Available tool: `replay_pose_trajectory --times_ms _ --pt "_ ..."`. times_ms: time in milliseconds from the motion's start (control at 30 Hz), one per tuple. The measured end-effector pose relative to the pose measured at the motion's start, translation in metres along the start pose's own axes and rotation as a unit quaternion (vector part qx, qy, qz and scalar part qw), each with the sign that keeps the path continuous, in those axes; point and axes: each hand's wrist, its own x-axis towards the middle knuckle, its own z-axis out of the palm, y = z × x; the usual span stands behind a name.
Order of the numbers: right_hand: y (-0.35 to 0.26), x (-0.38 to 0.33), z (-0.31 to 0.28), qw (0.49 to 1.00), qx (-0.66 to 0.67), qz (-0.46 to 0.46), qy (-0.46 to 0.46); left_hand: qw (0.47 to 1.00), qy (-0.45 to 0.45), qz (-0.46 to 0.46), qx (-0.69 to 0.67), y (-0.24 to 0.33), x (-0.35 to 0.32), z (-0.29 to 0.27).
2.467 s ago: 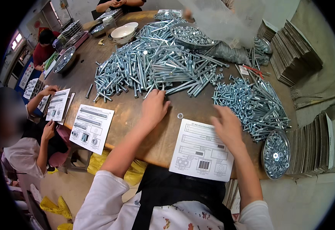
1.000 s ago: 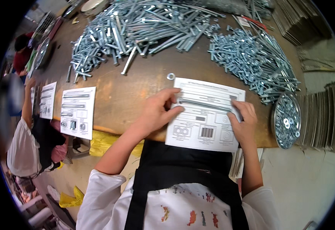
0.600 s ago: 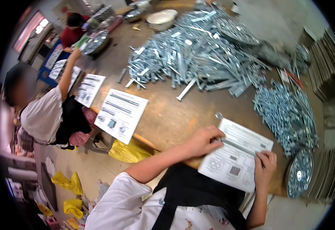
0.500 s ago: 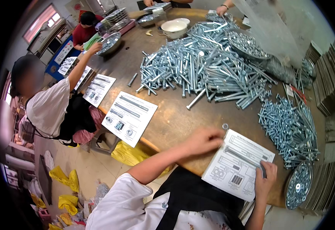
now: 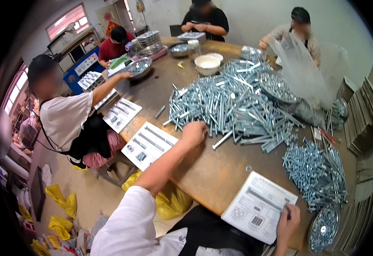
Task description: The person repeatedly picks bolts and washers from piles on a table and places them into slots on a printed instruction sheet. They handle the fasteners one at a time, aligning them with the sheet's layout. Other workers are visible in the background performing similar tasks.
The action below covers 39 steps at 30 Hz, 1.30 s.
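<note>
My left hand (image 5: 194, 134) is stretched out to the near left edge of a large heap of long silvery bolts (image 5: 233, 100). Its fingers are curled down at the heap, and what they grip is hidden. My right hand (image 5: 289, 222) rests at the right edge of a stack of white printed cards (image 5: 254, 228), fingers bent around something greyish that I cannot make out. A long bolt (image 5: 261, 195) lies across the top card. Just beyond the stack, a small metal ring (image 5: 248, 168) lies on the table.
Shorter bolts (image 5: 304, 170) are heaped at the right, above a metal bowl of small parts (image 5: 324, 228). Two cards with hardware (image 5: 150, 143) (image 5: 122, 114) lie along the left edge. A co-worker (image 5: 67, 115) reaches into a bowl (image 5: 138, 68); other people sit at the far side.
My left hand has moved from beside the card stack forward and left to the bolt heap. My right hand stays at the stack. The view has shifted, showing more of the people opposite.
</note>
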Motion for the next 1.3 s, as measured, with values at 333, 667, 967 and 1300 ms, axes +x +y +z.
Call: replay_pose_trajectory --times_ms 333,667,967,1300 --pt "-0.042 0.002 -0.009 0.995 0.088 0.028 -0.041 0.706 -0.418 -0.019 -0.571 0.122 -0.143 -0.065" --pt "-0.046 -0.013 0.043 0.989 -0.014 -0.062 -0.133 0.797 -0.4 0.1 -0.441 0.153 -0.141 -0.01" --pt "-0.041 -0.01 0.046 0.989 -0.029 -0.078 -0.118 0.897 -0.237 0.171 -0.332 0.158 -0.163 -0.009" --pt "-0.052 -0.012 0.049 0.995 0.003 -0.053 -0.086 0.886 0.064 -0.073 -0.453 0.07 -0.063 -0.053"
